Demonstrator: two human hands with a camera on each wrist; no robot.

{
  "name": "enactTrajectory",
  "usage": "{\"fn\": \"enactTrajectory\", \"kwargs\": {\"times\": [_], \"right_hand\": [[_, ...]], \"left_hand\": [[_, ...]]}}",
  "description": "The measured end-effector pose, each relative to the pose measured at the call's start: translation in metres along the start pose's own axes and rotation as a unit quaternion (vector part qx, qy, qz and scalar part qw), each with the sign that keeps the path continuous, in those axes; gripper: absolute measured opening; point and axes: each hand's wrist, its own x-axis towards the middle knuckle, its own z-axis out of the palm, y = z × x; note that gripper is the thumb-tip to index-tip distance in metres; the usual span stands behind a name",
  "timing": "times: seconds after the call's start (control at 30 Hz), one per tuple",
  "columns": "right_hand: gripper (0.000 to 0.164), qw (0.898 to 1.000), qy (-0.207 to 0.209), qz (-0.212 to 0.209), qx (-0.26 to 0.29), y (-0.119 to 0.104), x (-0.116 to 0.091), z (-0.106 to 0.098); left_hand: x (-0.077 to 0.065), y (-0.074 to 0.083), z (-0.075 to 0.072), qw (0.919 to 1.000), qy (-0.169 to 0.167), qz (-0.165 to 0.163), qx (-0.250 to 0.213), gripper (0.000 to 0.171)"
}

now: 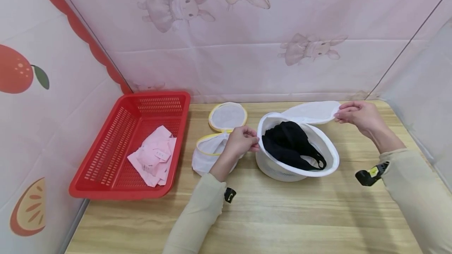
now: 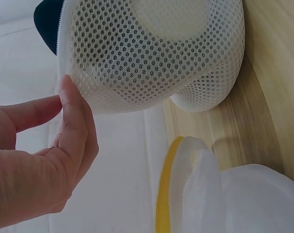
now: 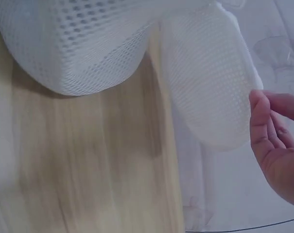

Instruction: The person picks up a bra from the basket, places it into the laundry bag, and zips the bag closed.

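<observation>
A white mesh laundry bag [image 1: 282,172] stands upright on the table, its round mouth open and its flap lid [image 1: 310,112] folded out to the back right. Inside lies a bundled black bra-like garment [image 1: 291,144] with a strap loop at the front. My left hand [image 1: 241,142] pinches the bag's rim on the left side; the left wrist view shows thumb and fingertips on the zippered edge [image 2: 64,63]. With thumb and forefinger, my right hand [image 1: 360,117] pinches the outer edge of the lid, holding it out over the table.
Left of the mesh bag sits a smaller white bag [image 1: 205,162] with yellow trim, its round lid [image 1: 227,116] laid back. A red plastic basket [image 1: 102,191] at the left holds folded pink cloth [image 1: 153,156]. Printed fabric walls [image 1: 226,69] stand behind the wooden table [image 1: 282,218].
</observation>
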Motion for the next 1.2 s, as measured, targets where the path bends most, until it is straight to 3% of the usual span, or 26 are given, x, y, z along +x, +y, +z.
{"fn": "enactTrajectory", "kwargs": {"times": [0.3, 0.43, 0.5, 0.63, 0.93, 1.2], "right_hand": [[0.014, 0.999, 0.025, 0.014, -0.026, -0.019, -0.006, 0.001], [0.019, 0.999, 0.001, 0.003, 0.048, -0.024, -0.007, 0.001], [0.020, 0.995, -0.020, -0.001, 0.098, -0.026, -0.008, 0.000], [0.024, 0.988, -0.038, 0.003, 0.150, -0.032, -0.010, 0.001], [0.019, 0.994, -0.031, -0.013, 0.109, -0.050, -0.016, 0.008], [0.013, 0.993, -0.046, -0.026, 0.104, -0.063, -0.024, 0.010]], "left_hand": [[0.000, 0.000, 0.000, 1.0000, -0.005, 0.002, 0.000, 0.007], [-0.001, 0.001, -0.001, 1.0000, -0.007, 0.005, 0.002, 0.007], [-0.001, 0.002, -0.001, 0.9999, -0.006, 0.007, 0.005, 0.007], [-0.001, 0.002, 0.000, 1.0000, -0.003, 0.008, 0.004, 0.007], [-0.001, 0.000, 0.000, 0.9993, -0.004, 0.000, -0.036, 0.010], [0.000, -0.001, -0.002, 0.9982, -0.002, -0.010, -0.059, 0.009]]}}
